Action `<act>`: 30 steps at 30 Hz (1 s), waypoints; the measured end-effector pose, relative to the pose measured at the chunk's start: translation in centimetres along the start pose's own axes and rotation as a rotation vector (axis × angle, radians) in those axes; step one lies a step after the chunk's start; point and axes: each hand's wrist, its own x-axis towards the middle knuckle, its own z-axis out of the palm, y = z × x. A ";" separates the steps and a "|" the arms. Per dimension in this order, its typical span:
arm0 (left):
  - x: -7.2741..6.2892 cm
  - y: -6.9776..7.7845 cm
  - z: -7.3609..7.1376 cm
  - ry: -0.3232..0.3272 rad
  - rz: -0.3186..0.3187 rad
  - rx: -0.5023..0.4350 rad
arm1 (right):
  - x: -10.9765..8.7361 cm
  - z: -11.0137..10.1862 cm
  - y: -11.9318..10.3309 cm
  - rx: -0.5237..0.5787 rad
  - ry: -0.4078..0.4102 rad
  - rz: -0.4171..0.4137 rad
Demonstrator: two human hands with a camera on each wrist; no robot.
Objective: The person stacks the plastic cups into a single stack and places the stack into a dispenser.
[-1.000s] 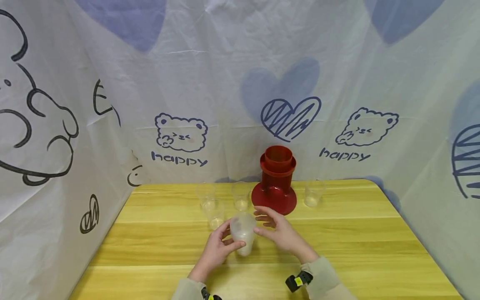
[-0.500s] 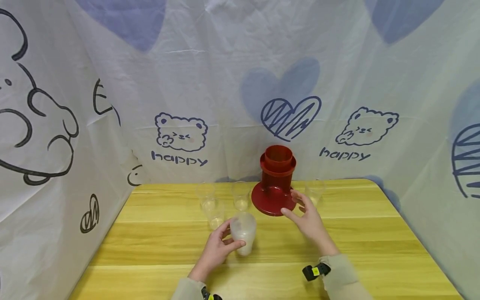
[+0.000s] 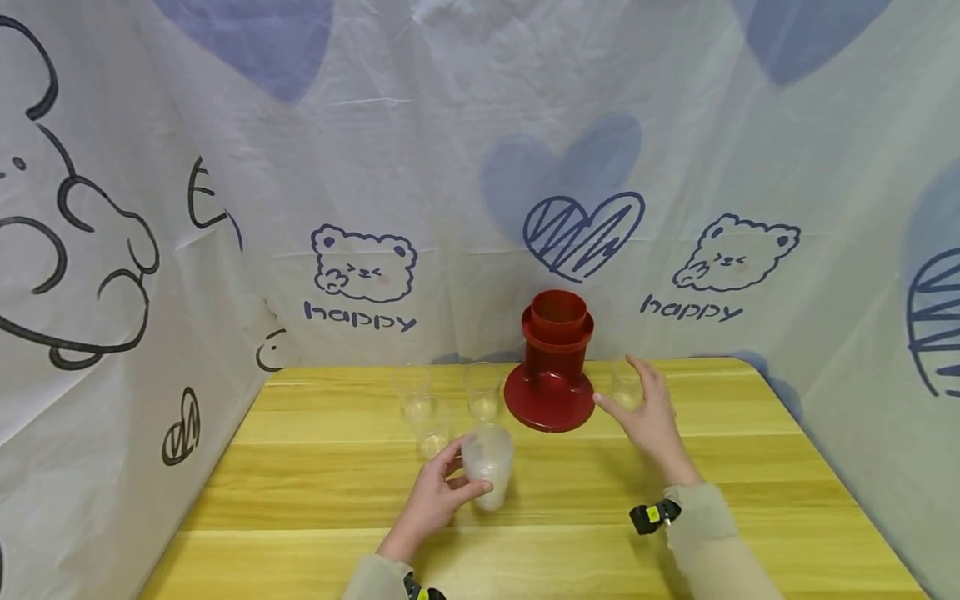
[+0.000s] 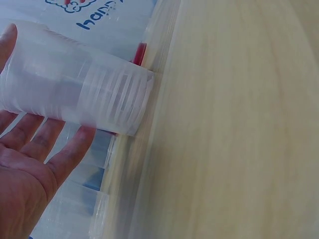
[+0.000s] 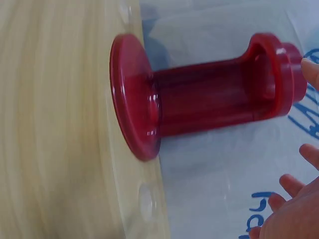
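Note:
My left hand (image 3: 431, 504) holds a stack of clear plastic cups (image 3: 491, 462) upright at the middle of the table, thumb on the near side and fingers on the left. In the left wrist view the nested rims and ridges of the stack (image 4: 75, 79) show between thumb and fingers (image 4: 75, 149). My right hand (image 3: 654, 421) is spread, thumb apart from fingers, around a single clear cup (image 3: 624, 387) right of the red stand. The right wrist view shows those fingers (image 5: 294, 186) without a grip on anything.
A red cup dispenser-like stand (image 3: 551, 404) with a round base and tubular top stands at the back centre. Several single clear cups (image 3: 483, 400) stand left of it on the wooden table (image 3: 300, 500). A printed white curtain (image 3: 450, 167) hangs behind and at the sides.
My right hand has moved from beside the stack rightward, past the red stand, to the single cup at the right. My left hand keeps its hold on the stack.

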 end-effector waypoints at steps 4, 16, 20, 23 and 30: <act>0.0 0.0 0.0 -0.001 0.000 -0.008 | 0.8 -0.5 0.4 -0.037 0.009 0.018; 0.0 0.0 0.0 0.000 -0.006 -0.011 | 2.9 -1.0 1.8 -0.113 -0.021 0.086; 0.0 0.1 0.1 0.006 -0.001 -0.006 | 3.4 -1.4 2.5 -0.126 -0.040 0.128; 0.0 0.0 0.2 0.002 0.008 -0.007 | 3.6 -1.7 2.9 -0.114 -0.058 0.158; -0.1 0.1 0.1 0.005 0.000 0.000 | 4.0 -1.4 3.3 -0.064 -0.102 0.160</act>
